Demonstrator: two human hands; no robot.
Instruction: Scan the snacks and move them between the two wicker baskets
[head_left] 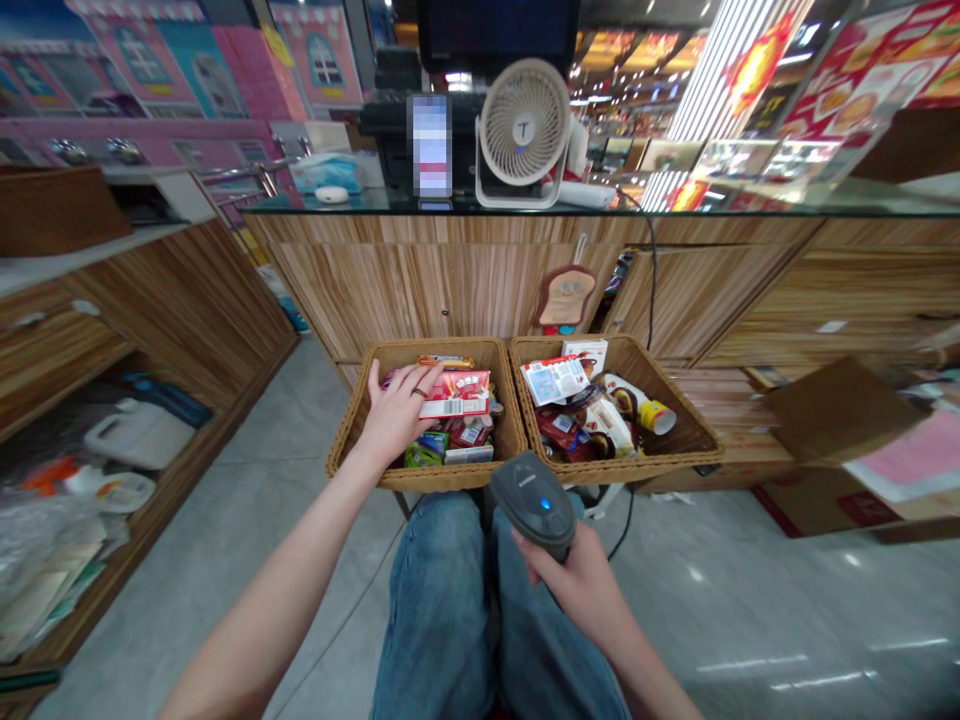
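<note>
Over the left wicker basket (pixel 337 440), my left hand (pixel 401 405) has its fingers on the left end of a red and white box (pixel 469 393) with a barcode, gripping it; the thumb is hidden. A ring is on one finger. Packets in green (pixel 425 455) and dark red (pixel 469 432) lie below the box. Closer to me, my right hand (pixel 577 575) is wrapped round the handle of a dark grey barcode scanner (pixel 534 500) with a blue light, above my right knee and in front of the baskets.
The right wicker basket (pixel 694 440) holds boxes, packets and a yellow-capped tube (pixel 656 417). Behind stands a wooden counter (pixel 375 270) with a fan (pixel 525 130), a phone (pixel 430 150) and a monitor. Open cardboard boxes (pixel 817 500) are at right, shelves at left. A cable hangs down.
</note>
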